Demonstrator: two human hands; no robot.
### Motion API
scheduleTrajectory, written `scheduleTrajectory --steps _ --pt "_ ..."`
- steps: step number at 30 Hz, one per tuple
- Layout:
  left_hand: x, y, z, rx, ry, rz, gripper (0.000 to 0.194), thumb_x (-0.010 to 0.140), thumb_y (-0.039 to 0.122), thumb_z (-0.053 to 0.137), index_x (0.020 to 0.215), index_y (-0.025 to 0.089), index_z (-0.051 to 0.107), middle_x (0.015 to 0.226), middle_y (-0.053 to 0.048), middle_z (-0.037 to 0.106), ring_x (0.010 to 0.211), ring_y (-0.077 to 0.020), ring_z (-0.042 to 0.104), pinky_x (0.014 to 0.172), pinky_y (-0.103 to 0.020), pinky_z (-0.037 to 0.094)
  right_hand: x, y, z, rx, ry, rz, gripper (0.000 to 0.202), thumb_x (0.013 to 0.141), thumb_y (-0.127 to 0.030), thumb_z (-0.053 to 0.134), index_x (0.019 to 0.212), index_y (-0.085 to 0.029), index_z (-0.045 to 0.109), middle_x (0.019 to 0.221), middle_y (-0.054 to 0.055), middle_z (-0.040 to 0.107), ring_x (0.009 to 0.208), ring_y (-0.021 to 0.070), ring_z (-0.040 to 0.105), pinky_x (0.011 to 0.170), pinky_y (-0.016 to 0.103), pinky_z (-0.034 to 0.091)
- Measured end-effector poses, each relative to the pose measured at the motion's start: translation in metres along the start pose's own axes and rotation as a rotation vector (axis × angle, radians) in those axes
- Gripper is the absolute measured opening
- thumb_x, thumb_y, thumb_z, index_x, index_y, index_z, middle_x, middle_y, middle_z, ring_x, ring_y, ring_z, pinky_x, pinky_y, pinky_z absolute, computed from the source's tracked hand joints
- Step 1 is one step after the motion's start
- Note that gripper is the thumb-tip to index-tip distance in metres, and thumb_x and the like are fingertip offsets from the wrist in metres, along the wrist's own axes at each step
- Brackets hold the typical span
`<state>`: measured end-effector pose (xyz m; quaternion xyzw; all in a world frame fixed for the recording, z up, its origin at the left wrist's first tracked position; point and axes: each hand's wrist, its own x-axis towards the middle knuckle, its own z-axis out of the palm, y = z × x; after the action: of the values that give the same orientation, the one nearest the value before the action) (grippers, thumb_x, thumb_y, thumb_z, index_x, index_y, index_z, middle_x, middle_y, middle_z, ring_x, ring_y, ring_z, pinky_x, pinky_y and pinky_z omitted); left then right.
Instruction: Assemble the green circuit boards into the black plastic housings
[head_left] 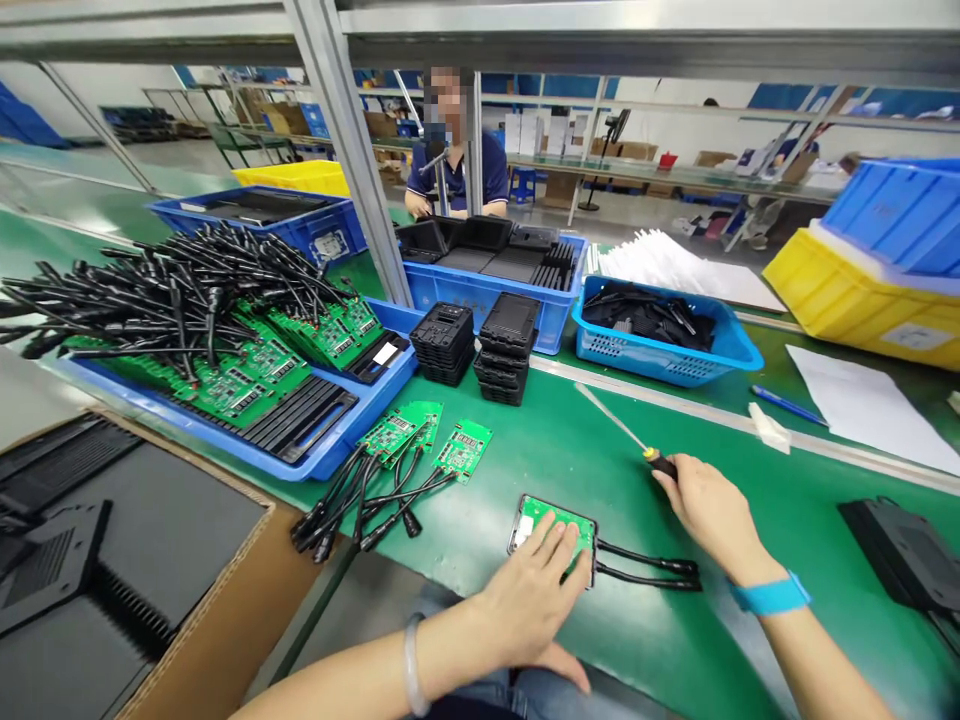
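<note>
Under the fingers of my left hand (536,590) lies a green circuit board (577,530) set in a shallow black housing (517,520). The hand rests flat on it, fingers stretched out, thumb apart. Two black cables (645,557) with connectors leave the housing's right side. My right hand (712,505) is closed around the dark handle of a screwdriver (622,425), whose long shaft points up and left, away from the housing. Left of the housing lie several loose circuit boards (465,450) with black cable leads.
Stacked black housings (506,345) stand behind the loose boards. A blue tray (300,465) of cabled boards is at left, above a cardboard box (225,570). A light-blue basket (675,370) holds black parts. A black device (907,560) lies at right. A co-worker (495,170) sits opposite.
</note>
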<state>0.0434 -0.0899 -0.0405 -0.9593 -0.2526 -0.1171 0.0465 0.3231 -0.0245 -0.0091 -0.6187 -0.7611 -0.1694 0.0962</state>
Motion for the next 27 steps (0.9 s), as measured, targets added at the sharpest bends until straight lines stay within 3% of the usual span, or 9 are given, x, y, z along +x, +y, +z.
scheduleTrajectory --steps 3,5,7,10,13,17,21,25,27 --pt "-0.001 0.008 -0.008 0.104 -0.081 0.02 0.096 0.073 0.064 0.063 0.137 -0.002 0.035 0.14 -0.034 0.042 0.134 -0.0434 0.037 0.114 -0.055 0.011 -0.002 -0.033 -0.031 0.339 0.157 0.115 0.027 0.094 -0.048 0.044 0.091 -0.021 0.049 0.067 0.003 0.066 0.048 0.0168 0.06 0.044 0.026 0.044" --pt "0.001 0.014 -0.009 0.15 -0.092 0.011 0.085 0.073 0.047 0.067 0.135 -0.003 0.037 0.14 -0.035 0.041 0.134 -0.0445 0.036 0.113 -0.057 0.011 -0.005 -0.057 -0.046 0.558 0.296 0.162 0.026 0.09 -0.047 0.055 0.096 -0.022 0.05 0.071 0.001 0.069 0.05 0.0157 0.062 0.048 0.024 0.048" --pt "0.004 0.018 -0.008 0.163 -0.085 -0.001 0.079 0.072 0.041 0.066 0.132 -0.003 0.04 0.139 -0.035 0.042 0.133 -0.045 0.037 0.112 -0.057 0.012 -0.007 -0.077 -0.051 0.619 0.366 0.104 0.019 0.09 -0.041 0.057 0.094 -0.023 0.053 0.073 0.002 0.07 0.055 0.0156 0.065 0.051 0.023 0.05" --pt "0.008 0.022 -0.004 0.184 -0.084 -0.017 0.073 0.073 0.042 0.065 0.127 -0.002 0.045 0.135 -0.034 0.047 0.132 -0.0441 0.04 0.11 -0.058 0.016 -0.008 -0.094 -0.044 0.594 0.29 -0.013 0.022 0.094 -0.037 0.049 0.078 -0.023 0.054 0.059 -0.002 0.063 0.045 0.0127 0.059 0.044 0.022 0.045" --pt "0.009 0.024 -0.001 0.181 -0.113 -0.023 0.079 0.07 0.045 0.068 0.128 -0.003 0.045 0.134 -0.034 0.048 0.13 -0.0449 0.041 0.109 -0.06 0.019 -0.004 -0.103 -0.037 0.606 0.252 0.039 0.022 0.093 -0.038 0.051 0.076 -0.023 0.053 0.052 -0.005 0.055 0.038 0.0109 0.052 0.04 0.022 0.041" --pt "0.01 0.025 0.001 0.115 -0.166 -0.041 0.096 0.06 0.049 0.077 0.132 -0.002 0.04 0.137 -0.036 0.044 0.131 -0.0483 0.04 0.108 -0.06 0.021 0.001 -0.116 -0.034 0.779 0.277 0.016 0.015 0.092 -0.033 0.053 0.081 -0.023 0.056 0.07 0.001 0.067 0.058 0.0143 0.064 0.053 0.022 0.05" --pt "0.011 0.024 0.0 0.07 -0.206 -0.057 0.097 0.057 0.048 0.079 0.13 -0.002 0.04 0.136 -0.037 0.044 0.13 -0.0488 0.041 0.109 -0.058 0.023 0.009 -0.128 -0.032 0.823 0.222 -0.042 0.01 0.092 -0.029 0.054 0.086 -0.022 0.057 0.072 0.001 0.068 0.056 0.014 0.065 0.052 0.022 0.051" --pt "0.011 0.024 -0.006 0.055 -0.184 -0.063 0.098 0.06 0.044 0.079 0.135 -0.003 0.037 0.139 -0.035 0.043 0.13 -0.0454 0.043 0.109 -0.056 0.025 0.019 -0.14 -0.031 0.913 0.249 -0.059 0.006 0.092 -0.028 0.053 0.09 -0.022 0.055 0.086 0.006 0.071 0.077 0.0187 0.07 0.066 0.027 0.056" --pt "0.011 0.024 -0.007 0.057 -0.168 -0.065 0.099 0.061 0.042 0.079 0.139 -0.001 0.035 0.142 -0.031 0.042 0.129 -0.0428 0.044 0.109 -0.055 0.026 0.022 -0.146 -0.032 0.928 0.192 -0.126 0.008 0.093 -0.028 0.051 0.088 -0.022 0.055 0.079 0.004 0.069 0.069 0.0172 0.068 0.062 0.026 0.055"
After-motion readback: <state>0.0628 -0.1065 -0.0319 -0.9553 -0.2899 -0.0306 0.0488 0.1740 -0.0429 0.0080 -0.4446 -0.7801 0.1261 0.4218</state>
